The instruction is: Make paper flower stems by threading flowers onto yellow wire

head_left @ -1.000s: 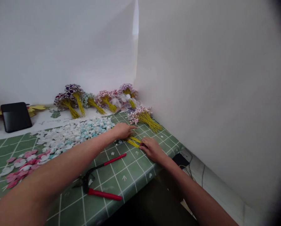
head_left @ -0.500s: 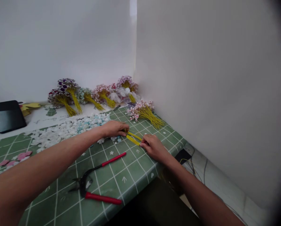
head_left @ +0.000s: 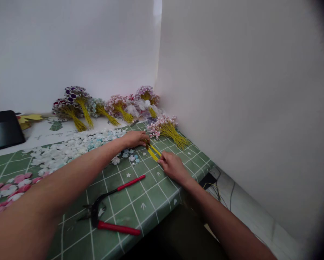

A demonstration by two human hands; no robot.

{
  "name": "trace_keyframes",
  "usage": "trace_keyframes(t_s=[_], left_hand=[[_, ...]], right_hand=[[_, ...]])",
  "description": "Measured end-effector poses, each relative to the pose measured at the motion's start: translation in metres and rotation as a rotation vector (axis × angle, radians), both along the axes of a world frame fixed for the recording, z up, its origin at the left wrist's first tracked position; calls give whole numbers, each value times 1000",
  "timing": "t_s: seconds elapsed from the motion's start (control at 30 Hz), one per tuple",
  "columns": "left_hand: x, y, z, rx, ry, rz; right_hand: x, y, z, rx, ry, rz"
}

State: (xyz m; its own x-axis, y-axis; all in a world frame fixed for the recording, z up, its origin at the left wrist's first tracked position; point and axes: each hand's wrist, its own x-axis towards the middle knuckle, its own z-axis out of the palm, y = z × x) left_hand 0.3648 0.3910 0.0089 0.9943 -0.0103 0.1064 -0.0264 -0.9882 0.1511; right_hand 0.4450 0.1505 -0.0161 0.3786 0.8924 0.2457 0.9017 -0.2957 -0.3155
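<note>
Small bundle of yellow stems [head_left: 153, 153] flat on green grid mat [head_left: 140, 196], far right part of counter [head_left: 42, 131], near the wall corner. Long axis diagonal: upper-left end under left hand [head_left: 135, 138], lower-right end at right hand [head_left: 173, 167]. Spanned between the two hands, each on one end. Neither hand clearly nearer; both touching.

Left fingers [head_left: 145, 141] curled down over the upper end, pinched closed on the stems as far as visible; exact grip partly hidden by the knuckles. Right fingers [head_left: 163, 160] closed at the lower end, tips pressing or pinching the stem ends; cannot tell whether lifting or just holding down. Bundle low, seemingly resting on the mat.

Just left of the stems: few loose blue and white petals [head_left: 131, 157]. Further left: wide spread of white and pale blue paper flowers [head_left: 69, 148], then pink petals [head_left: 12, 182] near the left edge. Nearer the body, well apart from the hands: red-handled cutters [head_left: 110, 209], jaws to the left. Behind: finished flower bunches with yellow stems [head_left: 107, 106] along the wall, one pink bunch [head_left: 167, 130] just beyond the hands. Black tablet-like object [head_left: 3, 129] at far left. White walls all round.
</note>
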Motion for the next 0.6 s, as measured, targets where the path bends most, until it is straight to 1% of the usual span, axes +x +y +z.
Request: trace_keyframes(t_s=[0.1, 0.17, 0.27, 0.37, 0.43, 0.5, 0.6], left_hand=[[-9, -3, 18, 68, -41, 69], [-22, -8, 35, 95, -139, 144], [-53, -16, 60, 70, -333, 250], [-94, -28, 79, -13, -474, 305], [-122, -37, 87, -80, -542, 323], [-149, -47, 92, -142, -601, 363], [-181, -64, 95, -213, -657, 508]], right_hand=[[0, 0, 0, -3, 7, -9], [-1, -1, 1, -2, 11, -12], [-1, -1, 1, -3, 8, -6], [-1, -3, 0, -7, -8, 29], [-1, -4, 0, 4, -16, 76], [-2, -4, 0, 19, -23, 104], [-4, -6, 1, 25, -28, 106]])
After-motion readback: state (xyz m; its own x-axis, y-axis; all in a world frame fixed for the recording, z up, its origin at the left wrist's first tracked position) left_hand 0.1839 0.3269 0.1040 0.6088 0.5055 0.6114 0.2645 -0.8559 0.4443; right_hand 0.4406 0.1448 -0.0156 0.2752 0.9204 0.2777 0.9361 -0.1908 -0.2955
